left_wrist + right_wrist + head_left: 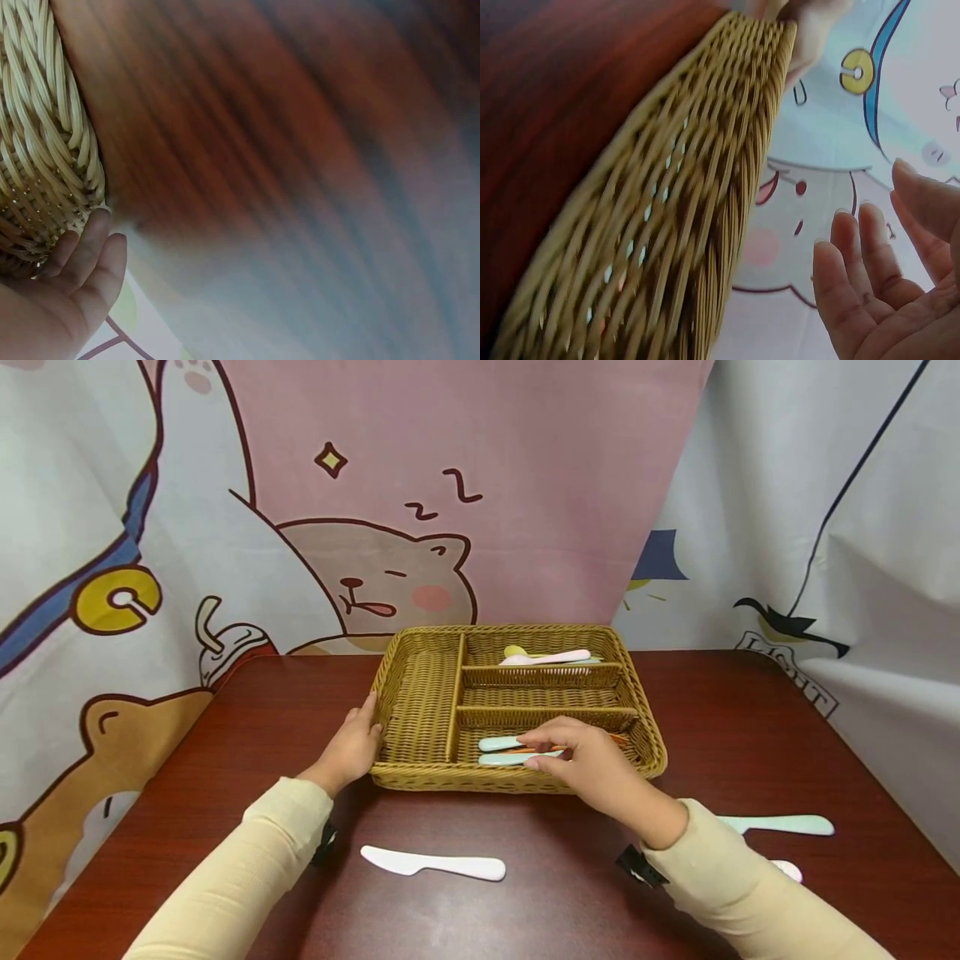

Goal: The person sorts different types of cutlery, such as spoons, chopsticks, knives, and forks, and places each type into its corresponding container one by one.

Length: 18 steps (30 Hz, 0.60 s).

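Note:
A woven basket tray (417, 702) with several compartments sits on the table. My left hand (351, 745) rests against its left side; in the left wrist view its fingers (94, 251) are loosely extended at the weave. Over the front right compartment is my right hand (592, 764), and the right wrist view shows its fingers spread apart with nothing between them. Two mint-green handles (498, 744) and thin orange pieces (534, 751) lie in that compartment, partly hidden by the hand. The back compartment has a pink utensil (551, 657) and a yellow spoon (514, 651).
A white knife (435, 863) lies on the dark red table (420, 922) in front of the basket. To the right, a mint-green knife (795, 825) and a white rounded end (787, 870) show past my right sleeve. A printed cartoon curtain (547, 485) hangs behind.

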{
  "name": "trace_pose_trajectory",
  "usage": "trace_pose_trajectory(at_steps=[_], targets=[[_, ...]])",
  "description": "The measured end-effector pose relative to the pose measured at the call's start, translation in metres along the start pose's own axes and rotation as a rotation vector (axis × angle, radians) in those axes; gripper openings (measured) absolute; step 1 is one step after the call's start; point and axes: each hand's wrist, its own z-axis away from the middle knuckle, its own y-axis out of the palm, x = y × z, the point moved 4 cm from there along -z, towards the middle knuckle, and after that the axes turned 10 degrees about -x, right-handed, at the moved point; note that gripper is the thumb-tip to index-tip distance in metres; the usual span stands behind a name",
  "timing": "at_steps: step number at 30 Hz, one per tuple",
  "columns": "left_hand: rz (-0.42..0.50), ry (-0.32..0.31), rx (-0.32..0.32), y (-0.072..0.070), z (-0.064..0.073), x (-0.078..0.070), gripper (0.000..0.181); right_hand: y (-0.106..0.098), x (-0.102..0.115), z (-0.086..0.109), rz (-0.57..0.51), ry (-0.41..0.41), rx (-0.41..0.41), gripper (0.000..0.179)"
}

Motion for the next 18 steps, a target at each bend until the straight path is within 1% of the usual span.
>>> trace_pose_trajectory(at_steps=[5,10,15,18], targets=[[0.004,0.002,0.000,0.000,0.000,0.001,0.060,0.014,0.009,0.006,-0.023,-0.039,0.059,0.023],[0.014,0.002,0.006,0.001,0.000,0.003,0.060,0.028,0.015,0.013,-0.049,-0.043,0.138,0.022],[0.031,-0.011,0.012,0.001,0.000,0.003,0.060,0.043,0.020,0.018,-0.073,-0.026,0.207,0.022],[0.041,-0.021,0.017,0.001,0.001,0.002,0.060,0.051,0.022,0.020,-0.088,-0.002,0.247,0.024]])
